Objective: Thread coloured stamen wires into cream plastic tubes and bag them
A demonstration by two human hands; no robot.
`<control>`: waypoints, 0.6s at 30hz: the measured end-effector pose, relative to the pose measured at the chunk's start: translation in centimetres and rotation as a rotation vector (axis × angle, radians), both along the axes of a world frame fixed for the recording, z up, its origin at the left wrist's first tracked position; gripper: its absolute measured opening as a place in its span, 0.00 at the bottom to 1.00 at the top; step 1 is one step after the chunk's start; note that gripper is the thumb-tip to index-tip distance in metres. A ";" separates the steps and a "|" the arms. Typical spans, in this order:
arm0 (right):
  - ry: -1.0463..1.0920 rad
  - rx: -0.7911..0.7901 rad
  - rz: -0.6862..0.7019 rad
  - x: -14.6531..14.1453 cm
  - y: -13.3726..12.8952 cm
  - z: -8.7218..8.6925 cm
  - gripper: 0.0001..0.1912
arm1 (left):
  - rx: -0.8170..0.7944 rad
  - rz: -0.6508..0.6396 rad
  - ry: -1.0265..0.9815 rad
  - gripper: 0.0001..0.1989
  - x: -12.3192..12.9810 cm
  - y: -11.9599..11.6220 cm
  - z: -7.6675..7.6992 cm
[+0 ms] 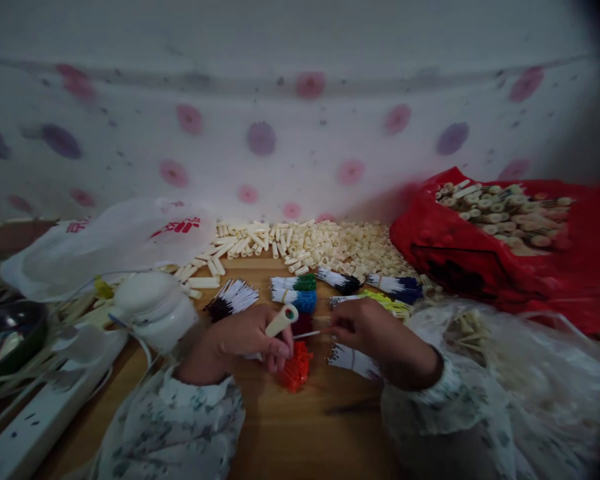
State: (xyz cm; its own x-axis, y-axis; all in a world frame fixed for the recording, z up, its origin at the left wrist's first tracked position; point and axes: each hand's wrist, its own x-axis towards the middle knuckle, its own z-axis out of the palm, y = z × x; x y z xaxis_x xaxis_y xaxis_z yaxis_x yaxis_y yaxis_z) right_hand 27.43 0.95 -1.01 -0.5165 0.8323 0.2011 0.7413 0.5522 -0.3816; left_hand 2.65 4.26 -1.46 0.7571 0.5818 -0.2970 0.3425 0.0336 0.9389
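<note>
Two sleeves point(180, 427), thin fabric with a leafy print, lie nearest the camera. Left hand point(247, 333): fingers closed about one cream tube point(281, 321), smooth, cylindrical, its open end tilted up. Right hand point(380, 333): fingers narrow, pinching one thin white stick point(307, 334) between the hands. One orange-tipped bundle point(299, 373) sits beneath the left hand; at least seven other bundles point(233, 297) lie beyond and around. Three bags noted: one red point(420, 233), one white point(115, 240), one clear and crinkled point(545, 373). Loose tubes point(330, 247), uncountable, line the rear. Bare wooden table point(300, 440) leaves room between the sleeves; bags crowd the right side.
</note>
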 end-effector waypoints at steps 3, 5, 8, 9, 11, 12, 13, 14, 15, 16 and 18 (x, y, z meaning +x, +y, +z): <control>0.082 0.042 0.089 -0.3 -0.3 -0.5 0.06 | 0.377 0.329 -0.116 0.11 1.4 -0.5 0.4; 0.132 0.071 0.044 -0.8 -0.5 -0.9 0.06 | 0.482 0.324 -0.044 0.08 2.6 -0.8 0.3; 0.284 0.064 -0.032 -1.2 -0.4 -1.3 0.05 | 0.540 0.311 0.042 0.07 4.0 -0.9 -0.4; 0.351 0.034 -0.038 -1.2 -0.3 -1.3 0.06 | 0.510 0.339 0.037 0.07 4.3 -1.0 -0.6; 0.507 -0.065 -0.022 -1.1 0.0 -1.3 0.06 | 0.429 0.404 -0.011 0.08 4.5 -1.0 -0.9; 0.593 -0.124 -0.009 -1.0 0.1 -1.3 0.07 | 0.394 0.428 -0.047 0.08 4.6 -1.1 -0.9; 0.679 -0.180 0.002 -0.9 0.3 -1.4 0.07 | 0.367 0.447 -0.084 0.09 4.6 -1.2 -0.9; 0.763 -0.228 0.008 -0.9 0.4 -1.4 0.08 | 0.348 0.466 -0.118 0.09 4.7 -1.3 -0.8; 0.846 -0.269 0.007 -1.0 0.5 -1.5 0.08 | 0.333 0.479 -0.147 0.10 4.8 -1.3 -0.7; 0.922 -0.304 0.004 -1.0 0.5 -1.6 0.08 | 0.318 0.490 -0.171 0.10 4.8 -1.4 -0.6; 1.041 -0.361 0.000 -1.3 0.5 -1.8 0.07 | 0.288 0.502 -0.211 0.11 5.0 -1.6 -0.4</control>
